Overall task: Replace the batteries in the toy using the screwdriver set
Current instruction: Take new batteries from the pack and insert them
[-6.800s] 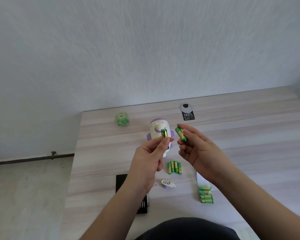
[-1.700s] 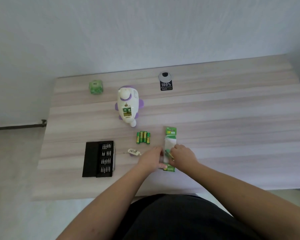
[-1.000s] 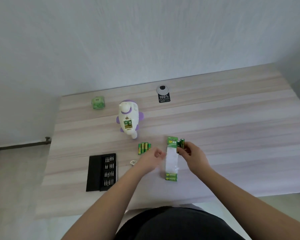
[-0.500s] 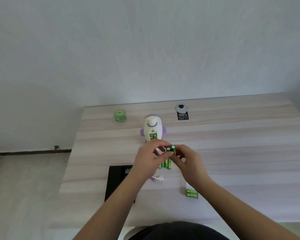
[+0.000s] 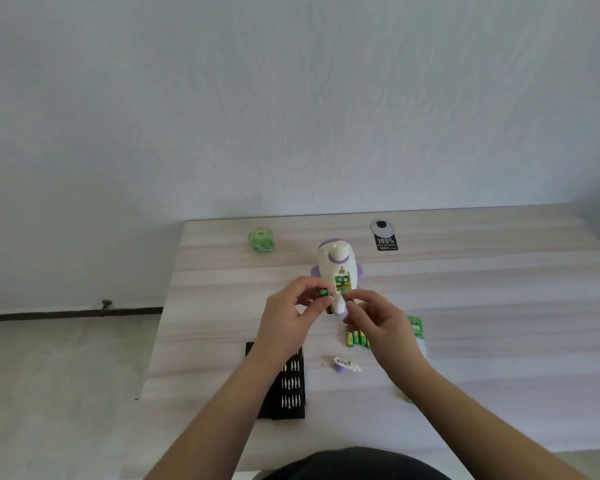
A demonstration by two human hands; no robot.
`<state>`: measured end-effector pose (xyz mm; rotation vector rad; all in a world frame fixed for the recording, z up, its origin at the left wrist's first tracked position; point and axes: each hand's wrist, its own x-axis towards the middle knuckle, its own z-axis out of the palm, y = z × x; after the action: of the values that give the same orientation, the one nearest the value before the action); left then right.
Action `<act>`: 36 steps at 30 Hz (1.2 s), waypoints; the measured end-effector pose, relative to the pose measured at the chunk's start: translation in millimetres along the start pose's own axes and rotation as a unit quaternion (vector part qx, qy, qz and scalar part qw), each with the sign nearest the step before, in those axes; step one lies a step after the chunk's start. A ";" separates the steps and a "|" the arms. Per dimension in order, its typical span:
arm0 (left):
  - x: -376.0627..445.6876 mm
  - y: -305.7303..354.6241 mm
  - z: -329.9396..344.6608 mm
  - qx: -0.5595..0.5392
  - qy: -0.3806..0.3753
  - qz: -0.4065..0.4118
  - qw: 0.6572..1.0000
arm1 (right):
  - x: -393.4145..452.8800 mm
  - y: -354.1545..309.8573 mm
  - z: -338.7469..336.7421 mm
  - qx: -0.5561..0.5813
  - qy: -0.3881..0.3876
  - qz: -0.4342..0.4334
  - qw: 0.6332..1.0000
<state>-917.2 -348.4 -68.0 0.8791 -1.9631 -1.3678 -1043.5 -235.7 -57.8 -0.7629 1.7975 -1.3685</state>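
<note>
On the pale wooden table [image 5: 465,289] by a white wall, the bit case [image 5: 288,386] lies left. The left hand [image 5: 288,317] pinches a battery [image 5: 323,292] beside the toy [image 5: 336,268]. The right hand [image 5: 378,320] has curled fingertips at the toy's open compartment; what they hold cannot be told.

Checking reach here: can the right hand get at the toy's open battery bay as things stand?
Probably yes. The right hand is just below the toy, whose open bay faces up with nothing over it.
</note>
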 end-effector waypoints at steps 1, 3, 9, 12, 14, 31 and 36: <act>0.4 -1.5 -2.7 -0.003 -0.002 0.001 1.000 | -0.5 -0.3 3.9 0.008 0.008 0.007 1.000; 1.9 -5.2 -7.5 -0.007 -0.007 0.001 1.000 | -1.0 -0.4 10.2 0.032 0.023 0.015 0.999; 7.8 -20.0 -5.4 -0.003 -0.020 -0.013 1.000 | -1.1 5.1 13.0 0.080 0.057 0.039 0.994; 10.7 -22.2 3.5 -0.016 -0.026 -0.031 0.999 | 0.1 11.0 6.7 0.097 0.046 0.041 0.993; 14.9 -23.6 10.0 -0.021 -0.032 -0.035 0.999 | 3.2 16.4 0.5 0.085 0.028 0.042 0.995; 54.4 -23.5 62.6 -0.365 0.062 -0.422 0.828 | 64.7 27.0 -40.8 -0.059 -0.014 0.044 0.997; 56.5 -38.5 61.8 -0.125 0.050 -0.271 0.953 | 83.7 41.5 -41.7 -0.076 -0.016 0.051 0.996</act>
<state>-992.1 -367.8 -118.1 1.3941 -1.4784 -1.7849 -1125.3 -270.9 -108.0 -0.7576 1.9059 -1.1580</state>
